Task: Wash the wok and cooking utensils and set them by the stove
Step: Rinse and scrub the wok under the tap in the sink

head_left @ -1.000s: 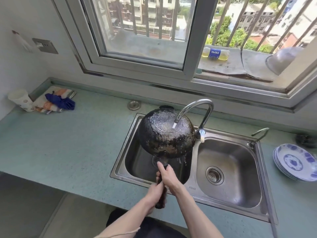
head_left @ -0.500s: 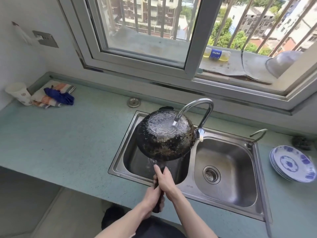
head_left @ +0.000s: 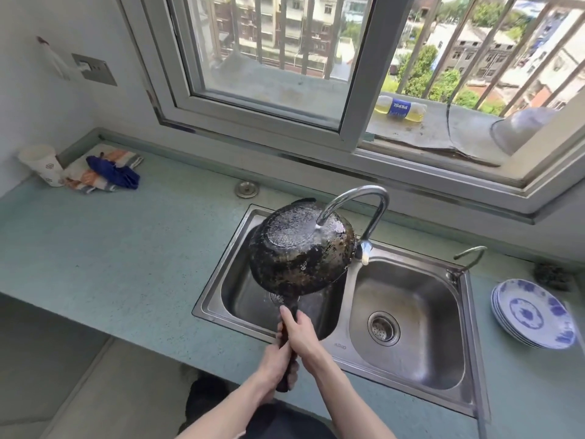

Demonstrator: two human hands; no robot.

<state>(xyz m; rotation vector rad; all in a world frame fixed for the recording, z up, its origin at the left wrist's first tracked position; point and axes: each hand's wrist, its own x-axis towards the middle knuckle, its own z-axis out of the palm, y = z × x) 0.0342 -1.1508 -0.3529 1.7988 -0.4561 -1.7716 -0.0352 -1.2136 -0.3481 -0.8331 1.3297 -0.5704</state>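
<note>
You've both hands, left hand (head_left: 278, 362) and right hand (head_left: 300, 332), clamped on the handle, wok (head_left: 300, 255) still bottom-up beyond them under the tap (head_left: 354, 204), tilted slightly more now, so rinsing continues.

Wok handle (head_left: 288, 315) mostly under hands.

A paper cup (head_left: 41, 164) and cloths (head_left: 104, 172) sit far left on the counter (head_left: 110, 248), blue-patterned plates (head_left: 531, 313) stacked at right, a bottle (head_left: 400, 109) on the windowsill.

blackened wok (head_left: 300, 258), upturned, tilted over left basin, apparently wet underside
</note>
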